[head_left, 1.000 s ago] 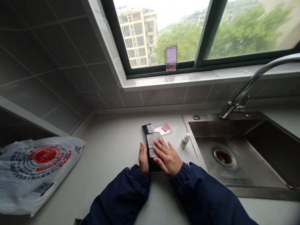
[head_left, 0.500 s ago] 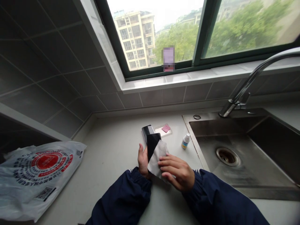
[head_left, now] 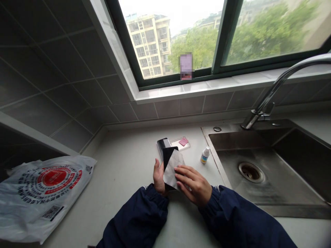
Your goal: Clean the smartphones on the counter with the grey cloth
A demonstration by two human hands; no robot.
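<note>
In my left hand (head_left: 158,176) lies a black phone (head_left: 168,153), its screen side towards me and its lower part covered. The thumb stands up along the phone's left edge, while the other fingers are hidden beneath. A pale grey cleaning cloth (head_left: 173,166) with zigzag edges drapes over the phone. My right hand (head_left: 195,184) presses the cloth against the phone with bent fingers laid on top. Just behind, a second phone (head_left: 163,143) rests on the counter, partly hidden by the first one.
Beyond the hands sits a clear phone case (head_left: 176,144) with a small pink square (head_left: 183,141) on it. A small white bottle (head_left: 205,155) stands beside the steel sink (head_left: 219,165), under a curved faucet (head_left: 270,91). A white plastic bag (head_left: 33,217) occupies the left.
My right hand has shifted slightly left with the cloth, which now covers more of the phone's upper part. My left hand keeps its hold.
</note>
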